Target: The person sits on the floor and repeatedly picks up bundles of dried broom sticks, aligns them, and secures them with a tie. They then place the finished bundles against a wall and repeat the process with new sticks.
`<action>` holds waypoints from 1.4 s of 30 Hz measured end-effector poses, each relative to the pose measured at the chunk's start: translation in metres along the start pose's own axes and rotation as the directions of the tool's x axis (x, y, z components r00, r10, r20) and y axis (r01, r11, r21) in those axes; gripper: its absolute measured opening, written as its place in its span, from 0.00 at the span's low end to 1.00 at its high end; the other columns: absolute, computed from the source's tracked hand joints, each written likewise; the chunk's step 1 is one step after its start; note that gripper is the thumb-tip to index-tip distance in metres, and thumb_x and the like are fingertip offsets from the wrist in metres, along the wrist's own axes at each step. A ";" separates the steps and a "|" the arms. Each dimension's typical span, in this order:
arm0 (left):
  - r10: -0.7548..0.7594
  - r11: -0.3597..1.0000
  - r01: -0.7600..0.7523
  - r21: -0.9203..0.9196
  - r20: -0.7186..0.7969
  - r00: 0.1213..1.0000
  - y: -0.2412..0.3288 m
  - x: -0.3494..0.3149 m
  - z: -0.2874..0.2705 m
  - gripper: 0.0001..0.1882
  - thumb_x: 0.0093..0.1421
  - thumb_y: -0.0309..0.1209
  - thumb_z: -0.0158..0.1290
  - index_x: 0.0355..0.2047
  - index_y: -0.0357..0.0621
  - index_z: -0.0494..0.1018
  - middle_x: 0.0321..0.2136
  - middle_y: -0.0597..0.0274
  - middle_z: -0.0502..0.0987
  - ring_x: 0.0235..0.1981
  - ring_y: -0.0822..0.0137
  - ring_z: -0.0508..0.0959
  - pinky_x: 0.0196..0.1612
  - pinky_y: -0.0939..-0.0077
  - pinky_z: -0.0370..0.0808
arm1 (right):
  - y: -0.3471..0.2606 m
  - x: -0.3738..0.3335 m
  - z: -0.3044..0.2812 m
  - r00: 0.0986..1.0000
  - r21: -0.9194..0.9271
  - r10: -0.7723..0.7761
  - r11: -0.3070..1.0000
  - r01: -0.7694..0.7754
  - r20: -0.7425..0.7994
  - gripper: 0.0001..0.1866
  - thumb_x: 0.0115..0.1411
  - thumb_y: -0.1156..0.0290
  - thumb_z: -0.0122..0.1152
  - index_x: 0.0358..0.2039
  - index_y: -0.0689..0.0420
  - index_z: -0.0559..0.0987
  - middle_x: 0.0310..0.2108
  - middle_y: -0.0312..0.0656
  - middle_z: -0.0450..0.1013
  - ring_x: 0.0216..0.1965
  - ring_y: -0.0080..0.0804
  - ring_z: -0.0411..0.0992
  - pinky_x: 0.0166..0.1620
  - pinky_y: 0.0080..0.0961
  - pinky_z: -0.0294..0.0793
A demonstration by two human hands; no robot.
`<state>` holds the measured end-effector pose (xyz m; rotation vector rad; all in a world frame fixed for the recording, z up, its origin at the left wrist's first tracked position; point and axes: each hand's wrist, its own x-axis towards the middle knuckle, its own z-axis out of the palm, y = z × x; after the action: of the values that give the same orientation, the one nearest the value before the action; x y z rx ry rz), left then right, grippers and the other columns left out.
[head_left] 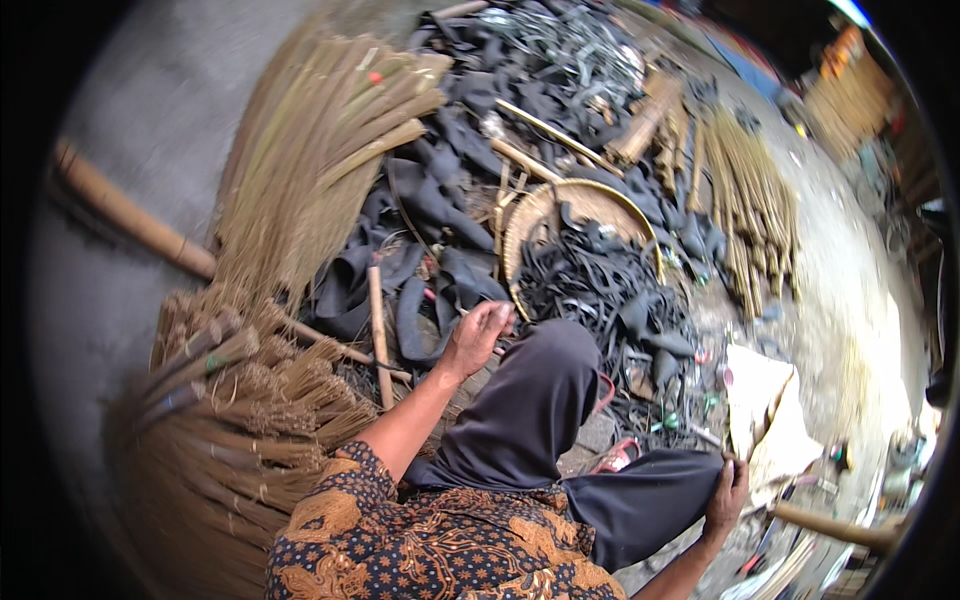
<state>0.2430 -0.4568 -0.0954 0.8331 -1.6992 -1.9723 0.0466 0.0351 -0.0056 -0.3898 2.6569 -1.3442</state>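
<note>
My left hand [481,335] is raised beside my bent left knee, near the rim of a round woven bamboo tray [522,222]. Its fingers are curled close together; whatever they hold, if anything, is too small to make out. My right hand [731,492] rests on my right knee, fingers laid over the dark trouser cloth, holding nothing. Cut black rubber strips [585,268] fill the tray and spill over its near side toward my feet. Curved black rubber pieces [437,190] lie scattered beyond my left hand.
Broom-like bundles of thin stalks stand at the left [300,170] and lower left [250,470]. More stick bundles [745,215] lie at the far right. A bamboo pole [135,210] juts in at left. A whitish sheet [765,410] and wooden handle [830,522] are right of my knee.
</note>
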 end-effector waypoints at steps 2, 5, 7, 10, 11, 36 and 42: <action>0.192 0.967 -0.197 0.163 0.048 0.980 0.052 -0.003 0.045 0.25 0.70 0.47 0.55 0.52 0.36 0.76 0.42 0.57 0.82 0.45 0.67 0.81 0.49 0.72 0.77 | -0.017 -0.005 0.001 0.997 0.091 -0.071 0.993 0.068 0.028 0.13 0.72 0.67 0.52 0.46 0.64 0.78 0.46 0.45 0.77 0.51 0.35 0.73 0.59 0.30 0.68; 0.440 0.746 -0.543 0.386 0.327 0.837 0.099 -0.004 0.104 0.21 0.65 0.42 0.60 0.50 0.38 0.77 0.43 0.51 0.81 0.49 0.53 0.80 0.57 0.62 0.73 | -0.037 -0.010 0.007 0.988 -0.312 -0.143 0.937 0.155 0.062 0.12 0.65 0.71 0.59 0.45 0.63 0.78 0.45 0.52 0.77 0.49 0.49 0.75 0.58 0.38 0.70; 0.355 0.635 -0.564 0.528 0.449 0.820 0.115 0.000 0.128 0.16 0.61 0.38 0.62 0.44 0.40 0.79 0.44 0.50 0.82 0.49 0.49 0.80 0.56 0.61 0.74 | -0.041 -0.006 0.011 0.994 -0.309 -0.105 0.945 0.103 0.012 0.11 0.62 0.72 0.59 0.44 0.61 0.79 0.45 0.52 0.78 0.48 0.53 0.75 0.57 0.42 0.70; 0.270 0.630 -0.518 0.578 0.463 0.844 0.122 0.008 0.151 0.12 0.58 0.36 0.63 0.38 0.41 0.81 0.44 0.51 0.83 0.49 0.50 0.81 0.56 0.60 0.74 | -0.034 0.008 0.014 0.994 -0.229 -0.102 0.969 0.094 -0.025 0.10 0.58 0.75 0.59 0.41 0.61 0.81 0.43 0.50 0.79 0.48 0.52 0.76 0.57 0.44 0.70; 0.245 0.611 -0.506 0.609 0.463 0.852 0.122 0.011 0.157 0.11 0.57 0.33 0.62 0.38 0.41 0.81 0.44 0.52 0.83 0.49 0.52 0.81 0.56 0.59 0.74 | -0.031 0.014 0.012 0.997 -0.230 -0.073 0.971 0.070 -0.002 0.09 0.60 0.76 0.57 0.41 0.61 0.80 0.43 0.50 0.79 0.49 0.52 0.76 0.57 0.44 0.71; -0.575 0.677 0.653 0.340 -0.309 0.757 0.204 -0.154 0.187 0.21 0.63 0.46 0.57 0.46 0.42 0.82 0.44 0.49 0.84 0.49 0.54 0.83 0.56 0.63 0.75 | -0.091 0.056 -0.205 0.434 -0.309 0.623 0.740 -0.598 0.651 0.22 0.72 0.56 0.53 0.55 0.63 0.76 0.40 0.48 0.81 0.34 0.33 0.81 0.31 0.25 0.74; -0.682 0.672 0.704 -0.229 -0.562 0.468 0.183 -0.263 0.118 0.18 0.68 0.42 0.52 0.45 0.42 0.82 0.32 0.60 0.83 0.35 0.66 0.82 0.40 0.68 0.78 | -0.108 0.096 -0.243 0.281 -0.606 0.754 0.648 -0.462 0.593 0.22 0.72 0.57 0.51 0.56 0.62 0.75 0.41 0.47 0.81 0.34 0.37 0.82 0.29 0.31 0.77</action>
<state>0.3442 -0.2311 0.1393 2.1911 -1.0427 -1.7417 -0.0847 0.1332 0.2247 0.0583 1.8053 -0.2836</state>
